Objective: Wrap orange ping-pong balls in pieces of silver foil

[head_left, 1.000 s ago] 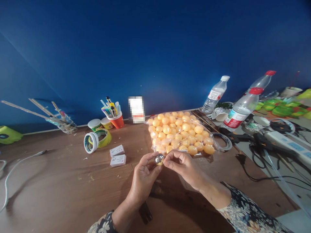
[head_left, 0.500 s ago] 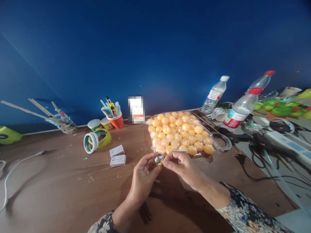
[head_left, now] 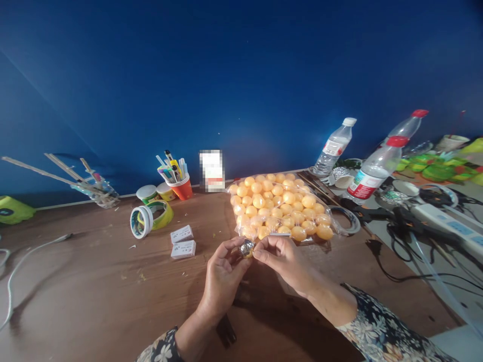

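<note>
A small round ball [head_left: 246, 248], silvery and shiny on top with yellow showing below, is pinched between the fingers and thumb of my left hand [head_left: 222, 274]. From the other side, my right hand [head_left: 283, 259] has its thumb and forefinger closed together at the ball's right edge. Whatever may be between those two fingertips is too small to make out. Just behind both hands lies a clear plastic bag of orange-yellow balls [head_left: 277, 206]. Under my wrists, a dark object [head_left: 226, 329] lies on the table, partly hidden.
Left of my hands lie two small white boxes [head_left: 183, 249] and tape rolls [head_left: 141, 221]. An orange cup of pens [head_left: 181, 187] stands near the wall. To the right are plastic bottles [head_left: 368, 173], a tape roll [head_left: 349, 221], black cables [head_left: 400, 276] and a power strip [head_left: 453, 226].
Almost nothing differs. The fingertips of my right hand have shifted very slightly left against the ball, while my left hand keeps its hold.
</note>
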{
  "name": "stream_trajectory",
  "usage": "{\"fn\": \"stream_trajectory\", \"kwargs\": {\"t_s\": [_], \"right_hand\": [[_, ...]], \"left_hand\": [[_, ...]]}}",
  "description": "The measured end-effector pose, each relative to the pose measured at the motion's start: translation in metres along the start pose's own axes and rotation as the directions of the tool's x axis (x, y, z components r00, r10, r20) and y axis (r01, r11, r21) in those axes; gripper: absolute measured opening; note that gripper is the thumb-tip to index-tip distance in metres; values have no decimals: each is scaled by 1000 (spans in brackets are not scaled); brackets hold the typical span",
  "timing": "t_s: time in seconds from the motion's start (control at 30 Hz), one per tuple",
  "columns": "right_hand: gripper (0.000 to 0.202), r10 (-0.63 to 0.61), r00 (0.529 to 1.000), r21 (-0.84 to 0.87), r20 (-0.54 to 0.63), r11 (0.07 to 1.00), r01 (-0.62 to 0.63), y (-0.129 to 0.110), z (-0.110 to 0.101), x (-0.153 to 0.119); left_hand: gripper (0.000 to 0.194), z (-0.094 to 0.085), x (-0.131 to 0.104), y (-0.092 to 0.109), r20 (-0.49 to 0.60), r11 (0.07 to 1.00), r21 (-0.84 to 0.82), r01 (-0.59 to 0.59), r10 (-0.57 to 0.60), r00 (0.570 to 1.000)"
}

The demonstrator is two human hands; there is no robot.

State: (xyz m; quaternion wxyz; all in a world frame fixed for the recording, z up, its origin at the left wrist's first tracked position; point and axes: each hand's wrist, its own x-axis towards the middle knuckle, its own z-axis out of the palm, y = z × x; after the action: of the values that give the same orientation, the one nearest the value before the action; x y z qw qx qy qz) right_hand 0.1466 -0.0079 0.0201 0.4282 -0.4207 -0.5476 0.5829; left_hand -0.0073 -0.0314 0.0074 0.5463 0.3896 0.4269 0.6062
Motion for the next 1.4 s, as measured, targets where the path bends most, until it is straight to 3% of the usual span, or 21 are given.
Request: {"fn": "stream_trajectory", "kwargs": {"t_s": [0.37,0.6,0.83,0.9,1.03,1.23,1.3,1.4], "right_hand": [[20,36,997,-41,-63,998,-39,-2,4,1],[28,77,993,34,-91,997,-74,-1,7,0],[31,99,994,147,44,984,-105,-3,3,0],[25,57,998,98,10,994,-58,-2,2,0],[18,-140,986,-140,-92,982,126,2,2,0],[7,-477,876,-478,-77,789,387,4,4,-7],[7,-521,852,-525,-57,741,419,3,5,-8],[7,-521,853,-532,-40,734,423,1,6,-7]], "left_hand": [[31,-1,-1,-6,-4,999,38,-18,19,1000],[31,0,-2,-3,5,998,54,-7,7,1000],[37,-1,-1,1,36,998,6,69,-69,997],[38,-1,-1,2,46,996,-24,86,-85,995],[36,-2,-1,2,52,995,-53,89,-87,995],[35,-2,-1,1,46,994,-41,97,-95,994],[37,-2,0,1,41,994,-42,100,-98,994],[37,-2,0,2,32,995,-33,93,-92,995]]}}
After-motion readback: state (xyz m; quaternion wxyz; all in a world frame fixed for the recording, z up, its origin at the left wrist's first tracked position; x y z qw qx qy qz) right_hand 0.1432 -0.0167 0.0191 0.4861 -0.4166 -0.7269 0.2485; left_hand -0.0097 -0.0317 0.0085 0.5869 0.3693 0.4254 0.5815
